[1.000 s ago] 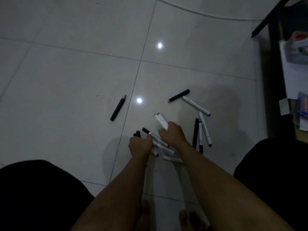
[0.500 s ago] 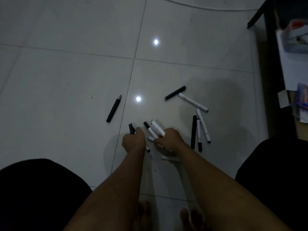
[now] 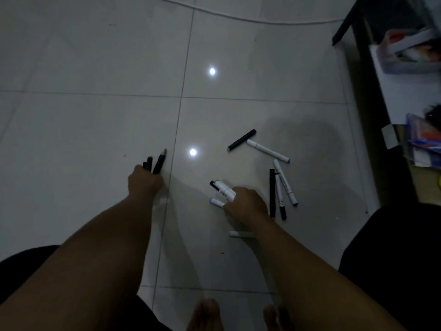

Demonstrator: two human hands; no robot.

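The left hand (image 3: 144,183) is seen at 9 o'clock of the view's middle. Its fingers are curled round two short black markers (image 3: 148,163), whose ends stick out toward 12 o'clock. A black pen (image 3: 160,163) lies against those fingers at 1 o'clock; whether it is gripped cannot be told. Wide bare tiled floor (image 3: 83,127) is left open from 9 to 12 o'clock of this hand. A grout line (image 3: 177,130) runs just beside the pen.

Well apart, at 4 o'clock of the middle, the right hand (image 3: 248,205) is clamped on a bundle of white markers (image 3: 224,191), caps pointing to 10 o'clock. A half-hidden white marker (image 3: 239,234) lies at 6 o'clock of it, partly covered by the forearm. Three markers (image 3: 279,194) are crowded just beside the knuckles at 3 o'clock. At 12 to 1 o'clock, with bare floor between, a loose black marker (image 3: 241,139) and a long white marker (image 3: 267,151) lie with ends nearly touching.

Room is closed off at 3 o'clock of the view by a dark shelf edge (image 3: 367,91). A white cable (image 3: 238,18) crosses the floor at 12 o'clock.
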